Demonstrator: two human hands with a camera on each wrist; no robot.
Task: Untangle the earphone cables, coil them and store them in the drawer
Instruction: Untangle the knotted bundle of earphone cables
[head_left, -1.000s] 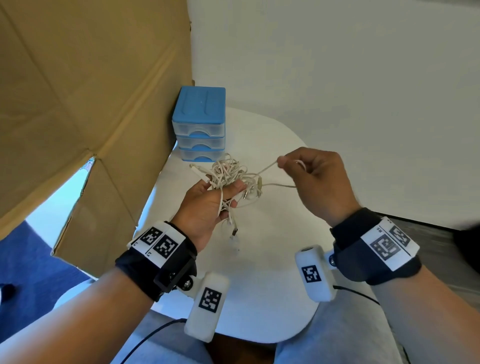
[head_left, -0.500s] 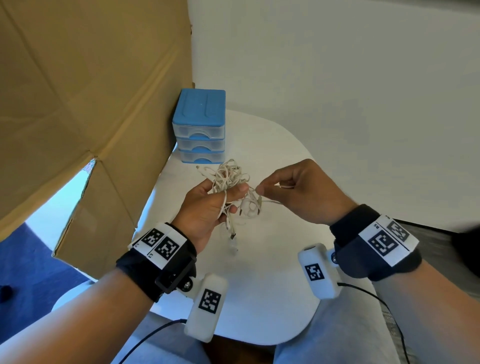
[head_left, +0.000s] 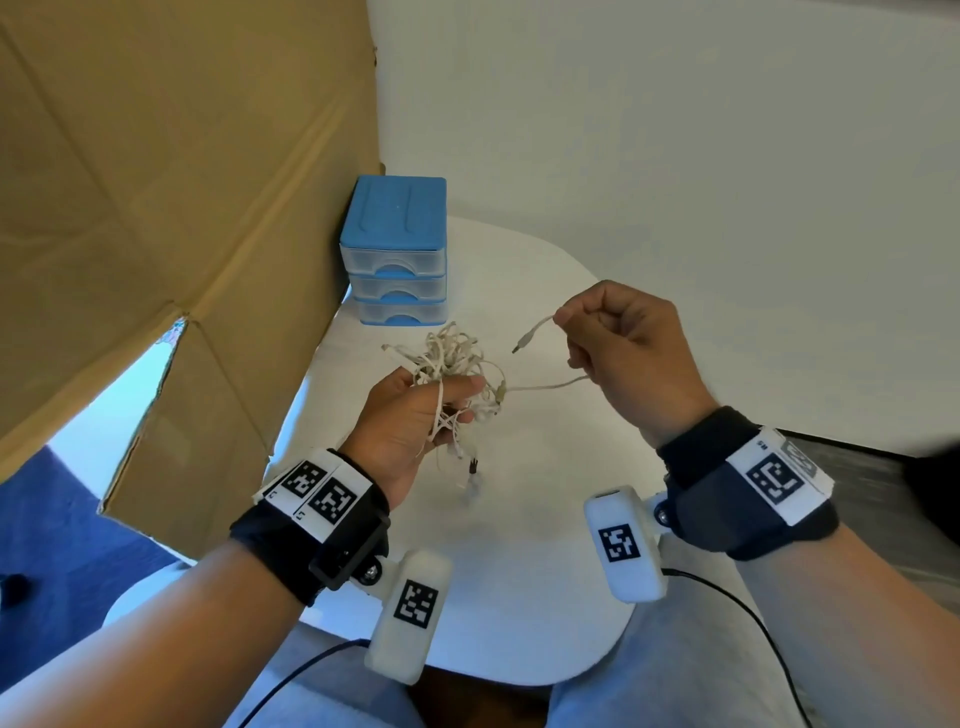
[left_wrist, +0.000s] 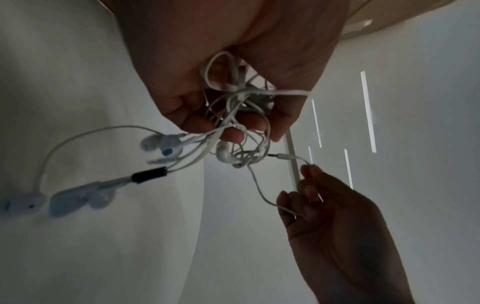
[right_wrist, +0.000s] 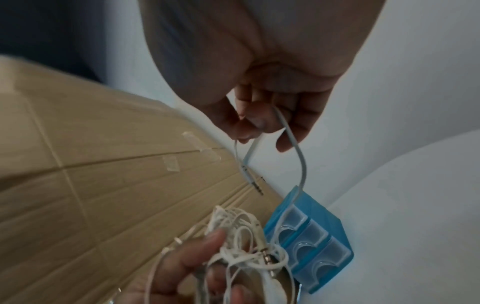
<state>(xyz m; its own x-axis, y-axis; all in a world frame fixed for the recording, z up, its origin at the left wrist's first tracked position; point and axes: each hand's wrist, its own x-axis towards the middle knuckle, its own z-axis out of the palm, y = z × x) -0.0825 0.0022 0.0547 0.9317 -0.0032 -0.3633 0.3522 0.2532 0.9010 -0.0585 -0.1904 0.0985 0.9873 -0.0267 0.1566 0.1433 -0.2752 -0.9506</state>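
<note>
Left hand (head_left: 410, 415) grip curled round earphone tangle (head_left: 457, 364), above counter (head_left: 519, 571). Right hand (head_left: 628, 358) grip pinching cable (head_left: 550, 385) end, plug (head_left: 524, 343) dangling just beyond fingertips. Past tangle: blue drawer unit (head_left: 397, 249), drawers closed.

Two hands (head_left: 410, 415) (head_left: 631, 358), one cable tangle (head_left: 454, 358), one three-drawer unit (head_left: 396, 249).

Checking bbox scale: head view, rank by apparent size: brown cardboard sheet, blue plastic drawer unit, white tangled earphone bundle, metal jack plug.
1. Brown cardboard sheet
2. Blue plastic drawer unit
3. White tangled earphone bundle, nearer the camera, so true size is unsure
4. Metal jack plug
</note>
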